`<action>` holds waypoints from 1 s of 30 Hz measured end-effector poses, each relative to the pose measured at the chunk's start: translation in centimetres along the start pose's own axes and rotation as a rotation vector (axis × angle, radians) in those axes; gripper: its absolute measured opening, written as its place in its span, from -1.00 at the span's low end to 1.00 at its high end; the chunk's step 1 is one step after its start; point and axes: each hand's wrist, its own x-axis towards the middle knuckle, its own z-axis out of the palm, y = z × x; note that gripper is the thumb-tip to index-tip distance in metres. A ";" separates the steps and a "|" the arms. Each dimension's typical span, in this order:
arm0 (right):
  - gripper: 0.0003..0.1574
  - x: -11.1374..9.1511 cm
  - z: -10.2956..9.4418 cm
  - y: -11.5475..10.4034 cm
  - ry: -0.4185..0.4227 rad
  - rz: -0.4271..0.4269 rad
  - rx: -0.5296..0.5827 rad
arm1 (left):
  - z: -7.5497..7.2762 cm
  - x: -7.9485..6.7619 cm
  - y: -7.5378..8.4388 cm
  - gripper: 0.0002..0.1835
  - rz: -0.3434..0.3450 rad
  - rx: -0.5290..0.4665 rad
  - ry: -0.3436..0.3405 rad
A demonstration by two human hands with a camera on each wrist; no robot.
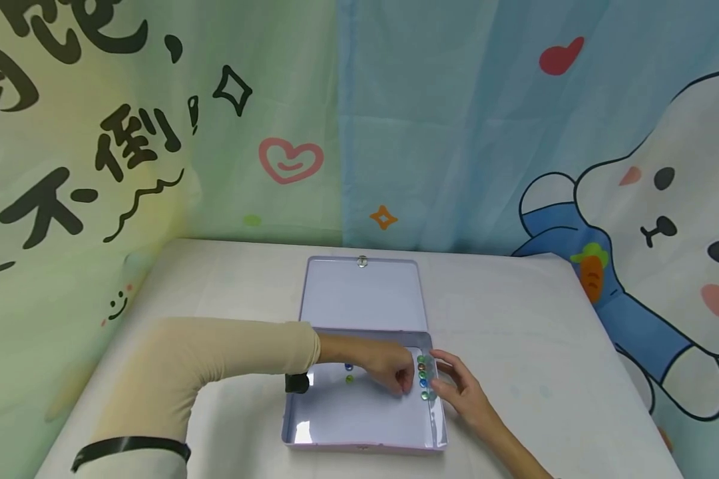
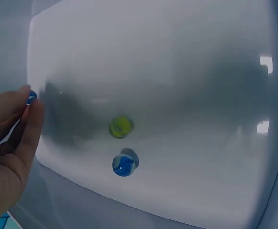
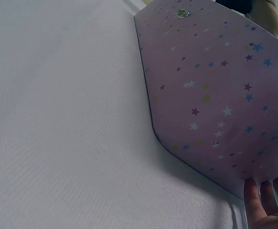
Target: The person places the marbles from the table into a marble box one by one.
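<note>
A small blue marble (image 2: 31, 98) is pinched between the thumb and fingertips of my left hand (image 2: 7, 138), which is low inside a shallow open box (image 1: 359, 436). On the box floor a yellow-green marble (image 2: 121, 127) and a blue-and-white marble (image 2: 125, 163) lie close together. Several green, blue and brownish marbles (image 1: 423, 383) stand in a row along the right inner wall, just beyond the left fingertips. My right hand (image 1: 464, 392) is at that wall, its fairly straight fingertips (image 3: 251, 191) touching the box's pink, star-printed outside.
The box's lid (image 1: 362, 293) is folded back on the white-covered table (image 1: 515, 319), with a round metal clasp (image 1: 362, 262) at its far edge. A printed curtain (image 1: 431, 133) hangs behind the table. My left sleeve (image 1: 239, 349) crosses the box's left wall.
</note>
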 end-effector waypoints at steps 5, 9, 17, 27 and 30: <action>-0.39 -0.1 0.1 -0.2 0.007 0.008 -0.011 | 0.4 0.6 -0.5 -0.91 -0.033 -0.001 -0.021; -0.39 -0.1 0.2 -0.2 0.015 0.013 -0.022 | 0.8 0.7 -0.8 -0.91 -0.055 -0.014 -0.021; -0.39 -0.2 0.2 -0.3 0.017 0.035 -0.039 | 1.3 0.6 -1.1 -0.92 -0.088 -0.060 0.006; -0.39 -0.3 0.3 -0.4 0.024 0.046 -0.047 | 0.8 0.3 -1.0 -0.85 -0.056 -0.029 0.034; -0.39 -0.2 0.2 -0.4 0.013 0.040 -0.041 | -0.5 -0.4 -0.5 -0.83 -0.010 -0.020 0.059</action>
